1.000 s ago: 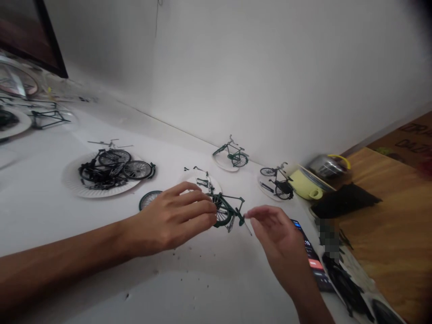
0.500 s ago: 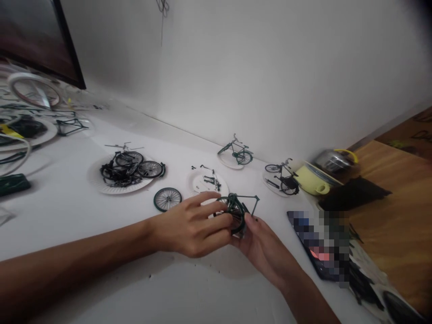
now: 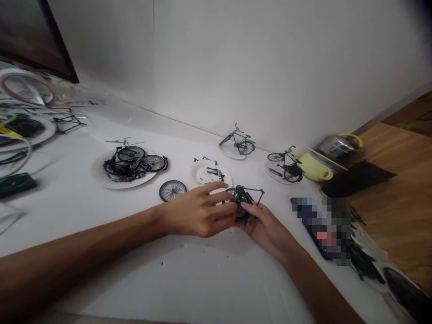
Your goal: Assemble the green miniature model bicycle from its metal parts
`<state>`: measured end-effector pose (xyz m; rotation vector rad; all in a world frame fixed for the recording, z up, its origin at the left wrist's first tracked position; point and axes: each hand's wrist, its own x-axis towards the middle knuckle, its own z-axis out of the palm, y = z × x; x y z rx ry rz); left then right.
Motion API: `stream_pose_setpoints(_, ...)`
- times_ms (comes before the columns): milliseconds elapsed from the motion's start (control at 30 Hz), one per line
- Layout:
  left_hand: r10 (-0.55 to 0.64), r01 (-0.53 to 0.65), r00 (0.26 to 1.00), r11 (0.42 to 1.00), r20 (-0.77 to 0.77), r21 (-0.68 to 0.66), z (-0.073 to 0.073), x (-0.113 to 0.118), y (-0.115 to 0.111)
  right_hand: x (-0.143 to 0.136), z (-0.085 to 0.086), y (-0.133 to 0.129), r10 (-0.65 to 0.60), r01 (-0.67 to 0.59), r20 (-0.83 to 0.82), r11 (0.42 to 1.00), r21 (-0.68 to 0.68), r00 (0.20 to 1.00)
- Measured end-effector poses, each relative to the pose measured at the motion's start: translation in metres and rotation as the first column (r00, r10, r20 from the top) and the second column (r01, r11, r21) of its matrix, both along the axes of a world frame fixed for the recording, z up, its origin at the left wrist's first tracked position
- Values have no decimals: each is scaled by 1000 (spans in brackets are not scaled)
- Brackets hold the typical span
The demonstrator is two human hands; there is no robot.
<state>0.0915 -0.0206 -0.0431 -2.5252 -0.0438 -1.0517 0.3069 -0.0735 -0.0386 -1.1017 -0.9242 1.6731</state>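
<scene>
Between my hands is a small green bicycle frame [image 3: 251, 190] with a spoked wheel attached or held against it. My right hand [image 3: 266, 227] grips it from the right, the thumb pressed on the wheel. My left hand [image 3: 200, 211] has its fingers bent round the wheel's left side; the fingertips are partly hidden. A loose green-rimmed wheel [image 3: 173, 191] lies on the white table just behind my left wrist. Past my hands, a paper plate [image 3: 195, 173] holds small thin parts.
Black bicycle parts fill a plate [image 3: 97, 173] at left. Assembled green [image 3: 238, 143] and black [image 3: 286, 166] model bicycles stand behind. A phone [image 3: 312, 234], a yellow pot [image 3: 312, 166] and a black pouch [image 3: 357, 177] are at right; a monitor [image 3: 33, 36] is at upper left.
The view has shifted slightly. My right thumb has moved in over the wheel, and both hands still hold the bicycle piece.
</scene>
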Motion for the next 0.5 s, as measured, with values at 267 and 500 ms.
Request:
stream_pose_setpoints(267,-12,12,993,1000,-117,1,8,-3,-11,6,-1,6,-35,34,46,999,35,998)
stream_pose_setpoints(500,-34,33,999,997,-5,-72,45,-17,-21,17,7,11,73,-75,146,997,3,987)
